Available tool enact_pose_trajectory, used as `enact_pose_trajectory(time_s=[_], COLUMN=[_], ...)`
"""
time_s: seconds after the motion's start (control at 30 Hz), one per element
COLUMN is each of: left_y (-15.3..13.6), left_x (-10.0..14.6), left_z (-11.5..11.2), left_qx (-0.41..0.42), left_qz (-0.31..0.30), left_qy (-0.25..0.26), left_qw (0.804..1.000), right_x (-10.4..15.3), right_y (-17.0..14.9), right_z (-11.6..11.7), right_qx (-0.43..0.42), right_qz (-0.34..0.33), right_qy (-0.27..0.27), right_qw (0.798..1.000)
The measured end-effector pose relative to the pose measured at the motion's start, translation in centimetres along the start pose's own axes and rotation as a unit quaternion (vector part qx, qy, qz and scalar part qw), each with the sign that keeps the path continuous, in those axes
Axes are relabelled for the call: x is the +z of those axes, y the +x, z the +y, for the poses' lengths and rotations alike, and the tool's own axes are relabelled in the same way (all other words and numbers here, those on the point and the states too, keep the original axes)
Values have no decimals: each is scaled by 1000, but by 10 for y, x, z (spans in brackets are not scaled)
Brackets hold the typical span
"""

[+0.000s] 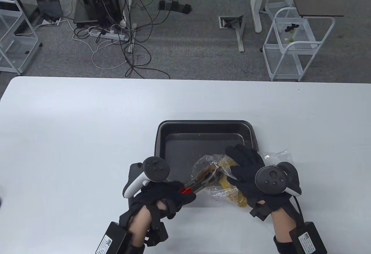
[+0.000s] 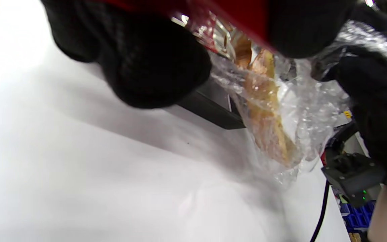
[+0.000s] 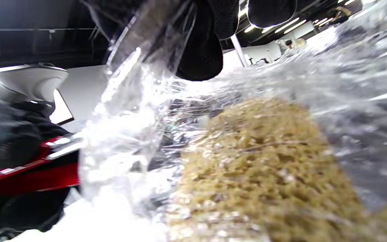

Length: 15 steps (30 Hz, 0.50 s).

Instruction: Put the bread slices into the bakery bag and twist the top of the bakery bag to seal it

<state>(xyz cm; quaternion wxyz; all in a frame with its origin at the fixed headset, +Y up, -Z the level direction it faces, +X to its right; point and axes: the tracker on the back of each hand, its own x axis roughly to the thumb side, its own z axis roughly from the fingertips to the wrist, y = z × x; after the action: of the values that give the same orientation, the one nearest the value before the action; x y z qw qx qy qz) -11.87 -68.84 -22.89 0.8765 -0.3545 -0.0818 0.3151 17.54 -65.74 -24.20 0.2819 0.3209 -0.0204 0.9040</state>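
A clear plastic bakery bag (image 1: 216, 191) lies across the near right corner of the black tray (image 1: 203, 124). My right hand (image 1: 246, 170) grips its mouth, the fingers (image 3: 200, 43) curled over the plastic. A bread slice (image 1: 236, 197) sits inside the bag, seen close up as the bread (image 3: 264, 168) behind the film. My left hand (image 1: 165, 196) grips red-handled metal tongs (image 1: 200, 183), whose tips reach into the bag's mouth. Whether the tips hold another slice is hidden by crinkled plastic. The left wrist view shows the bag (image 2: 311, 111) hanging with bread (image 2: 267, 111) in it.
The tray's bare floor (image 1: 179, 146) holds no loose slices that I can see. The white table (image 1: 87, 126) spreads wide to the left and behind. Carts, cables and table legs stand on the floor beyond the far edge.
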Motion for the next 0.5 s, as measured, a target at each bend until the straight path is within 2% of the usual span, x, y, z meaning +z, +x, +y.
enact_pose_trajectory(time_s=[0.1,0.2,0.3,0.43,0.5], left_y=[-4,-1,3,9,11], left_x=[-8,-18,-25,-19,-13], left_z=[-1,-7,-11,-5,3], left_qx=[15,44,41,23,27], left_qz=[29,7,9,-8,-24], left_qy=[-12,-48,-55,-49,-54], left_qw=[999,998,998,999,998], right_x=[-2,-4,-5,-5,-3], right_y=[5,12,16,17,19], right_z=[4,11,15,15,14], right_qx=[-18,-10,5,57,122], right_qz=[-19,-27,-34,-20,-15], right_qy=[2,20,24,30,29], right_qw=[1000,999,999,998,992])
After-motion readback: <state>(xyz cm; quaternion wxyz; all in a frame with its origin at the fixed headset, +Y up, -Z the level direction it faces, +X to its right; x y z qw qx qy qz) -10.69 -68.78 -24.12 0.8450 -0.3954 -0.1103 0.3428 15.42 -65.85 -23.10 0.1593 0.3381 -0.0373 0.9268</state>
